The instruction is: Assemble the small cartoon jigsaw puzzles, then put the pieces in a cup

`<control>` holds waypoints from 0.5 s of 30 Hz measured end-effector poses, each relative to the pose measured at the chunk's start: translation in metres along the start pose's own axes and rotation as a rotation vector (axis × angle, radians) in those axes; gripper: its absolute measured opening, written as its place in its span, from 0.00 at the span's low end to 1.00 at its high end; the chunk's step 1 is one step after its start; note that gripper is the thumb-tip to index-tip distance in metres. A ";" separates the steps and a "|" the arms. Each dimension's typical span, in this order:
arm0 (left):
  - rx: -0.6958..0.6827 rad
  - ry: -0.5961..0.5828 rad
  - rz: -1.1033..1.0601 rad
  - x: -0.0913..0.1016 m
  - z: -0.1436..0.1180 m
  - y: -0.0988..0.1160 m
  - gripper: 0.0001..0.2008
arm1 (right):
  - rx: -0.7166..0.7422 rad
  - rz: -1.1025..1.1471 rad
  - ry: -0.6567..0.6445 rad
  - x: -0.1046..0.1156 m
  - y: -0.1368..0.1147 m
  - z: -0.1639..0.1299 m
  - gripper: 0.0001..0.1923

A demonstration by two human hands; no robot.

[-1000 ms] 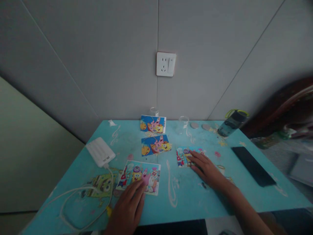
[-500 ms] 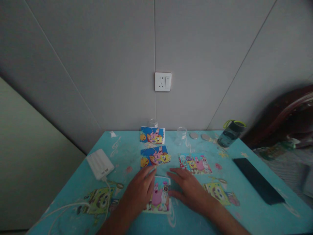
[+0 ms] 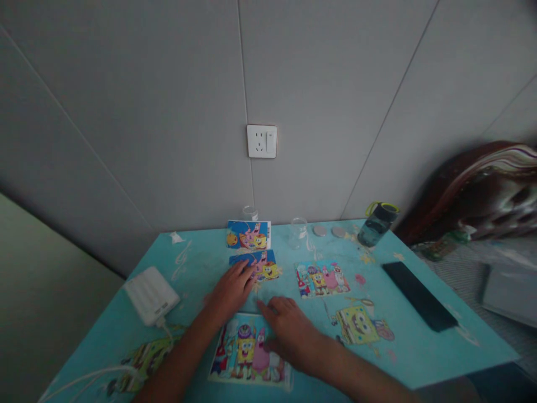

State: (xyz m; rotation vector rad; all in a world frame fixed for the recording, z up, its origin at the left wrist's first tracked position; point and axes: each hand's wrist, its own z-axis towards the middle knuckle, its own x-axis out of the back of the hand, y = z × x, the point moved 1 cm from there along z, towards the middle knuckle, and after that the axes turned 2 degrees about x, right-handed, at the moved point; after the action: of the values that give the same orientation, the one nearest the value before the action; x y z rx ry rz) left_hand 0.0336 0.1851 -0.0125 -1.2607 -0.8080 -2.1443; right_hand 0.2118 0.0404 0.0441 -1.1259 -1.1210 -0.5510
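Observation:
My left hand [image 3: 232,288] reaches over the left part of a blue cartoon card [image 3: 268,271], its fingers stretched out and lying on it. Whether it presses or grips the card I cannot tell, but the fingers look open. My right hand [image 3: 289,330] is over the right side of a larger cartoon picture card [image 3: 245,352] near the front edge. Its index finger points forward, the others bend slightly, and nothing shows between them. Farther back, a similar blue card [image 3: 248,234] leans against a clear cup [image 3: 250,212]. Another cartoon card [image 3: 322,280] lies flat to the right.
A second clear cup [image 3: 298,232] and two round discs [image 3: 320,230] are toward the back. A dark bottle with a green strap [image 3: 377,225] stands at the right rear, near a black flat case [image 3: 419,295]. A white power bank [image 3: 151,295] with a cable sits left.
My left hand has moved forward onto the blue card, off the front picture card, which now shows more of itself. My right hand stays by that card. The view has turned right.

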 end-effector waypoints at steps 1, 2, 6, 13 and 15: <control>-0.008 -0.004 -0.004 0.000 0.000 -0.002 0.19 | -0.002 0.049 -0.004 0.005 0.000 -0.002 0.36; -0.016 -0.008 -0.008 0.001 -0.001 -0.004 0.19 | 0.009 0.111 -0.003 0.012 0.002 -0.003 0.28; -0.047 -0.023 -0.011 0.003 -0.006 -0.014 0.19 | 0.051 0.259 0.148 0.067 0.037 -0.008 0.13; -0.076 -0.026 0.011 0.015 0.000 -0.004 0.18 | -0.062 -0.013 0.354 0.160 0.151 0.016 0.14; -0.104 -0.028 0.006 0.015 0.006 0.025 0.18 | -0.072 -0.025 0.336 0.165 0.171 0.025 0.13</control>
State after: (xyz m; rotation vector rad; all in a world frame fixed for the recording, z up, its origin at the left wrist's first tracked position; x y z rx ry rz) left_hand 0.0479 0.1704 0.0086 -1.3458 -0.7112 -2.1930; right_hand 0.4056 0.1564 0.1212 -1.0356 -0.8304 -0.7737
